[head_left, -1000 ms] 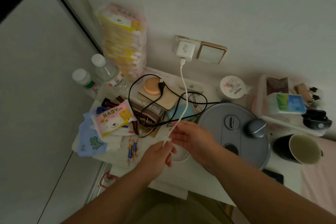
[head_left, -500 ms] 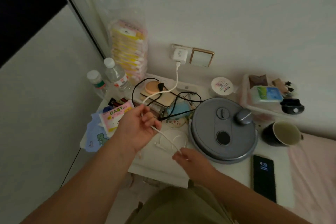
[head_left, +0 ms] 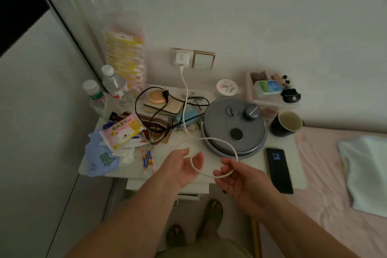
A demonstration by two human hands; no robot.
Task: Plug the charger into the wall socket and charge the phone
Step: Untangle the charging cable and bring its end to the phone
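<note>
The white charger [head_left: 181, 59] sits plugged into the wall socket [head_left: 174, 50] above the bedside table. Its white cable [head_left: 184, 109] hangs down over the clutter and loops across the grey round lid toward me. My left hand [head_left: 182, 165] holds the cable loosely between thumb and fingers. My right hand [head_left: 238, 182] pinches the loop a little further along; the cable's free end is hidden in my hands. The black phone [head_left: 279, 169] lies face up with its screen lit at the table's right front, apart from both hands.
A grey round lidded pot [head_left: 234, 125] fills the table's middle. A dark mug [head_left: 285, 123], a plastic tray [head_left: 251, 81], a white jar [head_left: 227, 87], two water bottles [head_left: 114, 86], tissue packs [head_left: 121, 132], batteries [head_left: 147, 158] and a black cord [head_left: 146, 98] crowd the rest. A pink bed [head_left: 335, 184] lies right.
The view has pulled back. My left hand came down from the tissue pack toward the table's front, my right hand moved right, and the cable now forms a loop between them.
</note>
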